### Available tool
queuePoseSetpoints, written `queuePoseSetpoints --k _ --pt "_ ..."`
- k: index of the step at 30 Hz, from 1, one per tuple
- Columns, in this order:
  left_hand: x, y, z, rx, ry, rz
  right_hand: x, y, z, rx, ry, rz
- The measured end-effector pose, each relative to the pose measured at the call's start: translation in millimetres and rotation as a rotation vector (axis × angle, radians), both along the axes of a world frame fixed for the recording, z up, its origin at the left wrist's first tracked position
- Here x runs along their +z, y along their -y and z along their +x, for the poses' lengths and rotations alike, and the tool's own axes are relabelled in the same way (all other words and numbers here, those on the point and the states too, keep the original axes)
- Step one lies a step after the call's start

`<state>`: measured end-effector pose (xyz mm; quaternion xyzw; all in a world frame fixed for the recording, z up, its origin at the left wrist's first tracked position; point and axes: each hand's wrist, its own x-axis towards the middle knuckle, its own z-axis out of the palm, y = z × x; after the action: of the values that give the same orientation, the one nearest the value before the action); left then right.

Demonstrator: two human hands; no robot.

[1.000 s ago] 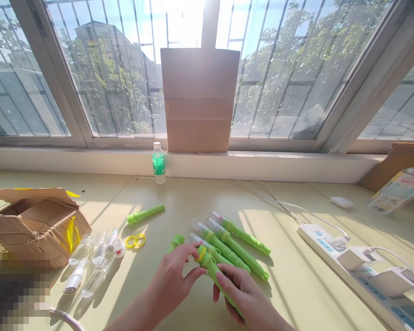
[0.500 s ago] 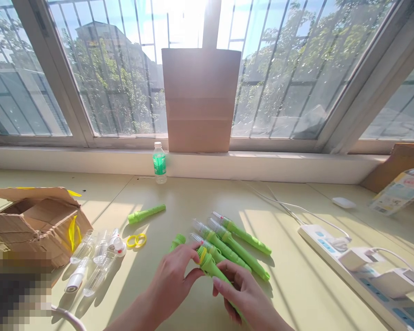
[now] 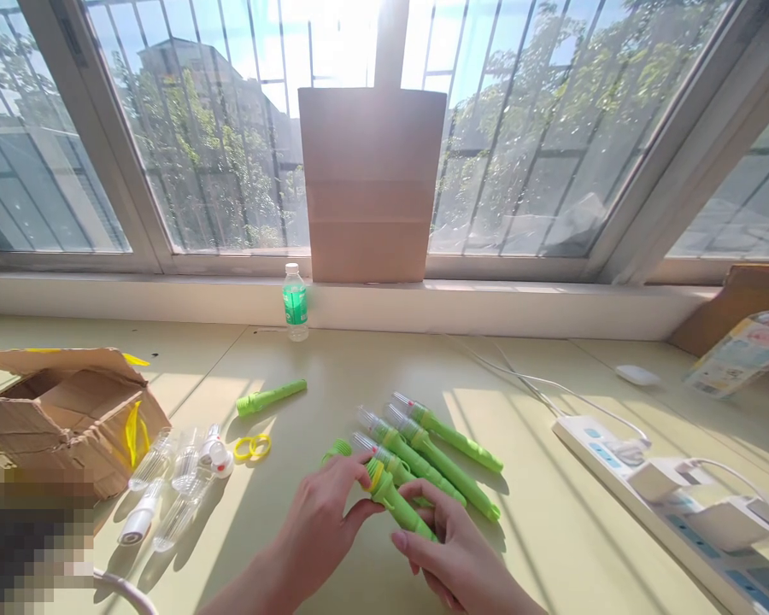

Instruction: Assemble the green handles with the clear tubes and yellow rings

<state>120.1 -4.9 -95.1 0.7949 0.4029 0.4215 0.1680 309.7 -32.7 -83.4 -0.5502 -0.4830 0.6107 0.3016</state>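
Note:
My left hand pinches a green plastic flashlight-like tube near its threaded end, where a yellow ring sits around it. My right hand has its fingers and thumb around the tube's lower end. Just beyond my hands lie several green tubes with clear caps, among them one on the right. Part of another green threaded piece shows behind my left hand. Farther off, a loose green tube lies alone. Two yellow rings rest left of my hands.
Clear plastic caps and white cylindrical parts lie at left, beside an open cardboard box. A bottle with a green label stands by the sill. At right is a power strip with plugs and cables.
My right thumb has shifted slightly down the tube, and its lower end now shows less beyond my right hand. My left hand keeps its pinch near the yellow ring.

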Motion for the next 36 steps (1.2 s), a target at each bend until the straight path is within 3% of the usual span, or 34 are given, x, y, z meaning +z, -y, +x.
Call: queuePoseSetpoints --k 3,10,18,24,31,36 --pt "0.1 0 0 0.002 0.009 0.005 1.8 0 1 0.001 -0.022 0.013" --pt "0.0 1 -1 -0.003 0.0 0.029 -2.7 0 3 0.048 -0.087 0.206" --pt "4.6 0 -1 0.007 -0.027 -0.014 -4.9 -1 3 0.078 -0.111 0.105" --pt "3.9 1 -1 -0.014 -0.004 -0.037 -2.1 2 1 0.024 -0.057 0.017" --pt "2.7 -1 -2 -0.028 0.022 0.061 -7.4 0 2 -0.016 -0.056 0.212" --pt "1.5 -2 -1 -0.03 0.027 0.031 -10.6 -1 2 0.0 -0.014 0.282"
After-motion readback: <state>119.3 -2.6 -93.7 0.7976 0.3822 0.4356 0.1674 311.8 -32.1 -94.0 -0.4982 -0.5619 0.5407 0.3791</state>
